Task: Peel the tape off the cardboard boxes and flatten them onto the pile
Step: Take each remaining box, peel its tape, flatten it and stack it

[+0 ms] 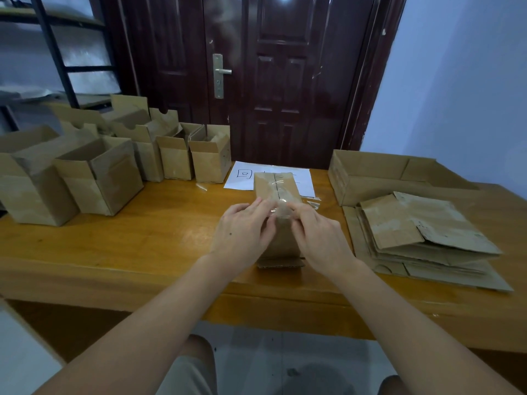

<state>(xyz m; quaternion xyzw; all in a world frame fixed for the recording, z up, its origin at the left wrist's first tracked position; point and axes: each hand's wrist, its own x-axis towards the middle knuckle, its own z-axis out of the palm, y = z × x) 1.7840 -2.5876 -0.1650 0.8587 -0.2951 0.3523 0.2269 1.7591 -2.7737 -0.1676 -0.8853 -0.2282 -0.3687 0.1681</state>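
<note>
Two hands meet over one small box (276,195) that stands near the middle of the table (142,238), its taped seam facing up and away from the person. The left hand (242,232) and the right hand (320,235) both have their fingers curled in toward a crumpled bit of clear tape (278,209) at the near end of the seam, and both appear to pinch it, though the fingertips themselves are partly hidden behind the film. The step in hand looks like the peel itself, with most of the strip on top of the box not yet lifted. To do it well, one hand would better drop to steady the box against the table while the other draws the tape back low and along the seam, slowly, so that it comes off whole and does not tear the paper face. The loose film will likely cling to the fingers, so balling it up as it comes free should help. Several open boxes (97,178) wait in a row on the left of the table, and the pile (422,235) of flattened ones lies on the right, well apart from the hands, just in front of a shallow tray (370,175) of cardboard. A white sheet of paper (302,178) lies just behind the box.
</note>
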